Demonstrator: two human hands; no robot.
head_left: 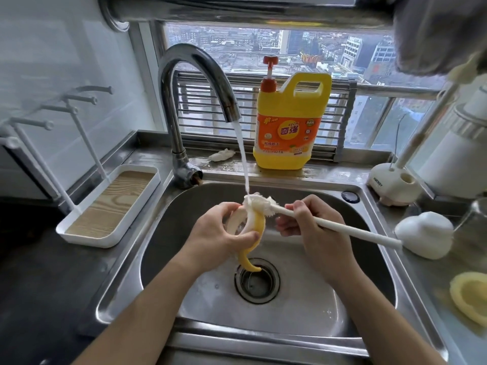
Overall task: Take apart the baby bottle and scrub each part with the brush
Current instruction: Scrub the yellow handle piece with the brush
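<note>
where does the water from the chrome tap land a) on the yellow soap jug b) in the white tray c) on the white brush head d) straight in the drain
c: the thin water stream ends on the white bristly brush head over the steel sink.

Left forearm (158, 299) and right forearm (369, 299) bare, in from the lower edge, angled toward each other. Left grip (221, 233): fingers and thumb curled round a yellow bottle part (261, 224). Right grip (313, 222): fingers curled, pinching the brush (355, 230) shaft just behind its head.
</note>
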